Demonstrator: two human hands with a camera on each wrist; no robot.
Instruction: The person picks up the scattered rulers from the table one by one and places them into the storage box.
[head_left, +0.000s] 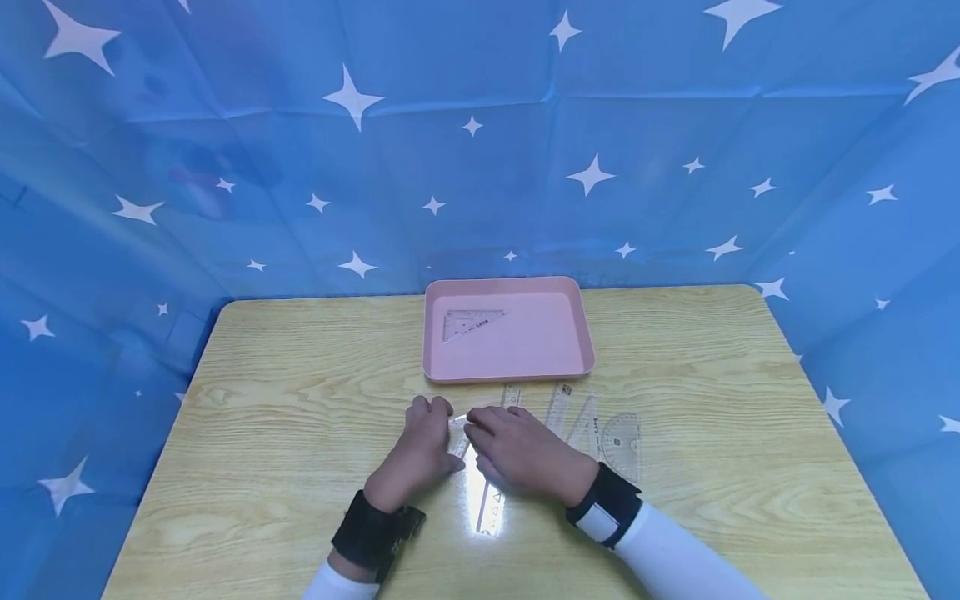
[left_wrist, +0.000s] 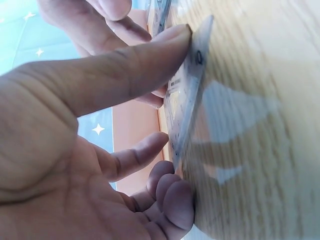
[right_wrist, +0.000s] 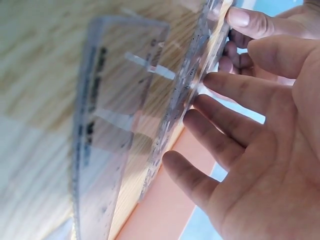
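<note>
Between thumb and fingers, my left hand [head_left: 423, 442] pinches a clear set square [left_wrist: 187, 100], tilted up close over the tabletop. My right hand [head_left: 525, 450] reaches in from the right, its fingers [right_wrist: 225, 120] extended with the tips right at the edge of clear plastic. A long clear ruler [head_left: 491, 504] lies under the right hand, which covers its middle. Just right of that hand are a second clear ruler [head_left: 558, 408], another set square [head_left: 586, 421] and a clear protractor [head_left: 621, 442]. Parts of the second ruler and that set square are hidden by the hand and wrist.
A pink tray [head_left: 517, 373] stands at the back of the wooden table [head_left: 285, 400]. Inside it, at the left, lies a clear set square [head_left: 468, 322]. Blue cloth with white stars [head_left: 495, 183] hangs behind the table.
</note>
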